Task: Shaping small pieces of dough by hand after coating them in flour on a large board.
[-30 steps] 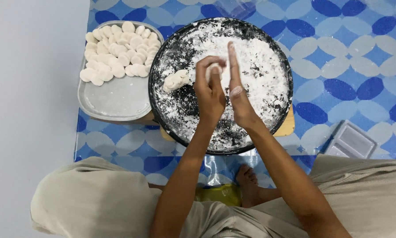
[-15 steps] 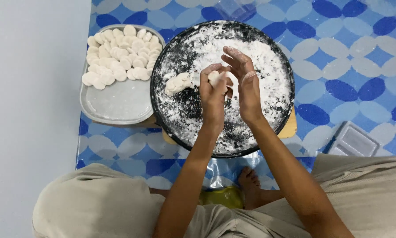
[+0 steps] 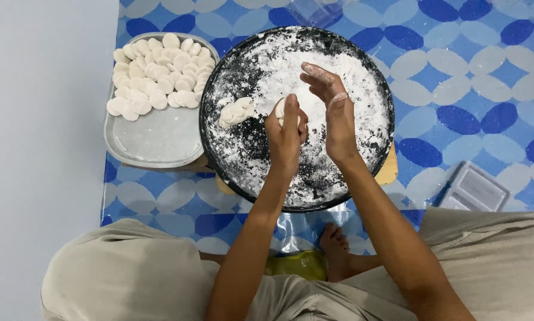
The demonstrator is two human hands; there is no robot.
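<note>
Overhead view of dough shaping. At the centre of the frame, the left hand (image 3: 286,132) is closed around a small piece of white dough (image 3: 280,109), held above the round, dark, floured tray (image 3: 219,89). The right hand (image 3: 332,110) is open, fingers extended and dusted with flour, just beside the left and holding nothing. A remaining lump of dough (image 3: 236,111) lies on the tray, left of the hands. In the upper left, a grey rectangular tray (image 3: 154,139) carries many finished flattened discs (image 3: 160,71) across its upper half; its lower half is bare. By this evidence, the work appears largely done, with one lump left to portion.
</note>
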